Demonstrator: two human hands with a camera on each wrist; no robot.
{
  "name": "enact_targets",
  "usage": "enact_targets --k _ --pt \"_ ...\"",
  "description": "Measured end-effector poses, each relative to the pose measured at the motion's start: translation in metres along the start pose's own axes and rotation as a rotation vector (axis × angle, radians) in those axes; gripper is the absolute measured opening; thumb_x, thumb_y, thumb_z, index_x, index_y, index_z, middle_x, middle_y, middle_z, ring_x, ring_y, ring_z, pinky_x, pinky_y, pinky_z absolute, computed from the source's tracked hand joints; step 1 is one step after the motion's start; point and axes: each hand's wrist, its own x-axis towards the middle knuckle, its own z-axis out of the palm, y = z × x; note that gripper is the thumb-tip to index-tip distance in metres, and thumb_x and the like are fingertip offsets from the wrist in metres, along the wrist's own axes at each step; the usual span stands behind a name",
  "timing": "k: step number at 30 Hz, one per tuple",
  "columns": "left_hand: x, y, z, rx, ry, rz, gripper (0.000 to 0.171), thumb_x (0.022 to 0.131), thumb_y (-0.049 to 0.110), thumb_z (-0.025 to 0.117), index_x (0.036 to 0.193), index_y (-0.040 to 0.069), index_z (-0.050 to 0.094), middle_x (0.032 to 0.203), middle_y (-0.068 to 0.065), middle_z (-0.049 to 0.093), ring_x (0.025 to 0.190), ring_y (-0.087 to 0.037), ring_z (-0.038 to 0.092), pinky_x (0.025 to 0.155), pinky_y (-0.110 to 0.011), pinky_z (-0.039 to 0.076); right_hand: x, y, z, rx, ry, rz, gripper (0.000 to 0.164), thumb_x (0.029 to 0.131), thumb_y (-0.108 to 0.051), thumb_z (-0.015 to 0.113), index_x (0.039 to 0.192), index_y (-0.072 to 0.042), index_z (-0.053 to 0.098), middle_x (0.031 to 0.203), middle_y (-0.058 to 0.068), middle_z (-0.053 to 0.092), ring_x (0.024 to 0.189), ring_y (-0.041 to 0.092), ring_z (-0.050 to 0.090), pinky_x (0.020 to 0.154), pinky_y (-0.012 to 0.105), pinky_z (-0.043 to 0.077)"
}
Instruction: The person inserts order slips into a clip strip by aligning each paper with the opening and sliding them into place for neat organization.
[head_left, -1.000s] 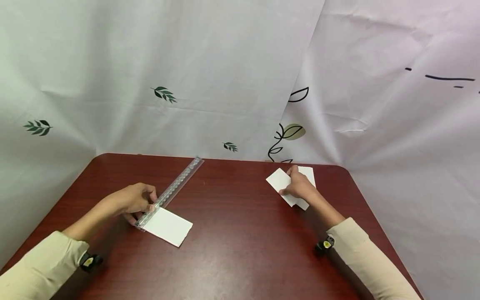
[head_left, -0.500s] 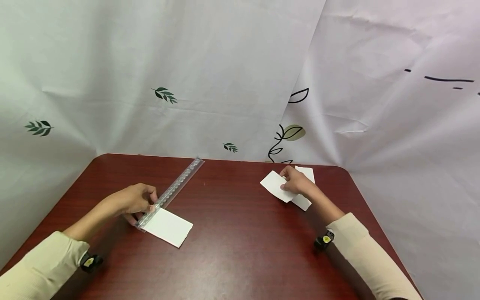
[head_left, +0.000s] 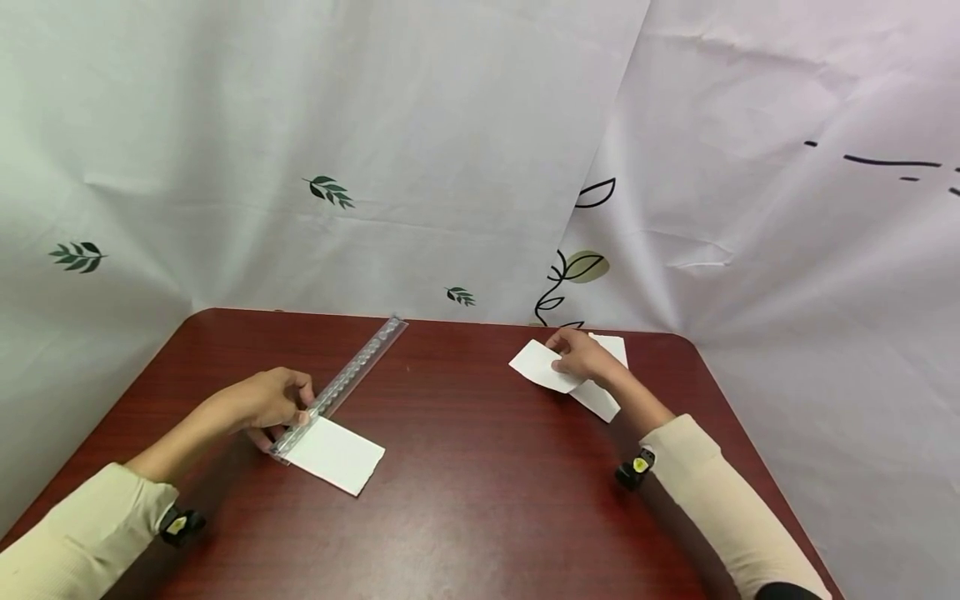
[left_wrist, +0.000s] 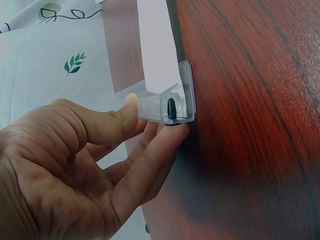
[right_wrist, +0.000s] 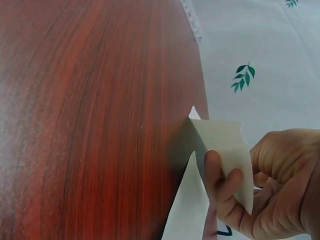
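Note:
On the left of the table my left hand (head_left: pixel 262 400) pinches the near end of a long clear plastic strip (head_left: pixel 356 372), ruler-like with a wavy pattern. A white card (head_left: pixel 337 454) lies beside the strip, one edge against its near end. The left wrist view shows the thumb on the plastic end (left_wrist: pixel 152 107), fingers beneath; a small black piece sits inside that end. At the back right, my right hand (head_left: pixel 585 357) pinches a white paper piece (head_left: pixel 536 367), tilted off the table. Another white paper piece (head_left: pixel 597 402) lies under it, partly hidden by the hand.
The dark red-brown wooden table (head_left: pixel 450 500) has rounded back corners. A whitish cloth backdrop (head_left: pixel 420 150) with leaf prints hangs right behind it and along the sides. Each wrist wears a small black camera (head_left: pixel 633 469).
My right hand has drawn its paper piece leftward and up, away from the piece beneath, uncovering more of that one. The left hand, strip and card have stayed in place.

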Motion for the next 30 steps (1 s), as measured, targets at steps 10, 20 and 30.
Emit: enact_targets --k 10,20,30 --pt "-0.001 0.003 0.001 0.02 0.005 0.003 0.01 0.107 0.006 0.074 0.112 0.007 0.065 0.102 -0.014 0.066 0.077 -0.027 0.067 0.055 -0.037 0.061 0.01 -0.015 0.008 0.001 -0.007 0.018 0.029 0.103 0.001 0.068 0.132 0.001 0.069 0.133 0.026 0.071 0.102 0.027 0.064 0.077 0.028 0.051" --pt "-0.001 0.002 0.002 0.035 0.008 0.0 0.01 0.107 0.005 0.073 0.112 0.006 0.065 0.104 -0.014 0.067 0.077 -0.028 0.068 0.056 -0.039 0.063 0.021 -0.027 0.027 0.007 -0.013 0.002 0.029 0.103 0.0 0.069 0.132 -0.001 0.072 0.109 0.017 0.071 0.089 0.021 0.064 0.072 0.026 0.052" --pt "-0.001 0.002 0.001 0.033 0.006 0.005 0.01 0.107 0.005 0.074 0.112 0.007 0.066 0.104 -0.015 0.067 0.077 -0.027 0.068 0.056 -0.038 0.063 0.028 -0.039 0.042 0.008 -0.017 -0.028 0.027 0.105 -0.002 0.07 0.132 -0.002 0.075 0.106 0.016 0.072 0.088 0.02 0.066 0.074 0.026 0.053"
